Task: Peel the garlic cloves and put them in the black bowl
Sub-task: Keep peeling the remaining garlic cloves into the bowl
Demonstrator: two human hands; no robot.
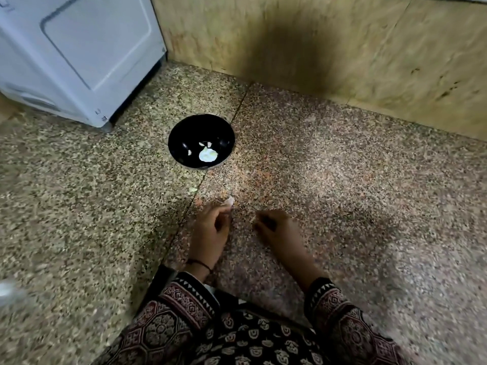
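A home is suggested, probably a kitchen or utility corner. A speckled terrazzo floor (342, 167) is seen, divided by a thin joint and met by a worn, stained yellowish wall (369, 48). A white appliance (79, 54) is stood in the corner, and a black bowl (184, 133) is set directly on the floor.

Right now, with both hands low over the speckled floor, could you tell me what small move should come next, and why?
Probably finish stripping the clove. The left hand pinches a pale, papery garlic piece at its fingertips, the right hand is curled close beside it, and the round black bowl, already holding a few pale garlic pieces, sits just ahead. The image is blurred, so I cannot tell whether skin remains.
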